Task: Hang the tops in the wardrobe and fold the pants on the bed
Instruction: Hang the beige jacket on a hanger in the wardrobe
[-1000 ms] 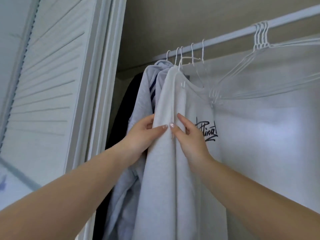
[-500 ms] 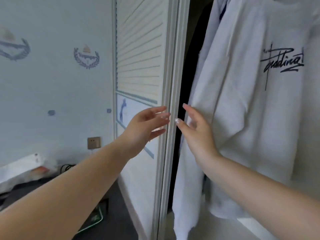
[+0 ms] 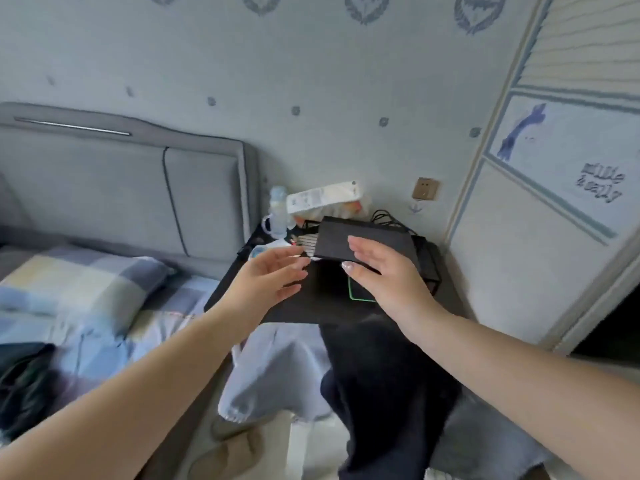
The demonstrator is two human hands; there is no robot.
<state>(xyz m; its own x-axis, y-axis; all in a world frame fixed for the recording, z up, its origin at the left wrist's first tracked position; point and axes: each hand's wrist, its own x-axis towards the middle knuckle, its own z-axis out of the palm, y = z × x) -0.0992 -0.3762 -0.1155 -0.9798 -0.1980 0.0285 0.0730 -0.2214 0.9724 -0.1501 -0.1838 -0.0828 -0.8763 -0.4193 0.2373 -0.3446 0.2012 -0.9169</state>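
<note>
Both hands are seen empty with fingers loosely spread, the left hand point(image 3: 273, 271) and right hand point(image 3: 384, 271) held near each other in the air above the black desk point(image 3: 294, 306). Pale blue pants point(image 3: 273, 372) and a black garment point(image 3: 384, 382) are draped off the desk edge just below the hands, and a further dark garment point(image 3: 24, 382) lies on the bed point(image 3: 104, 334) well to the left of the left hand. The step in hand is judged to be a reach for the next item; a downward grasp of the draped pants and a carry leftward to the bed for folding are judged to be called for.
</note>
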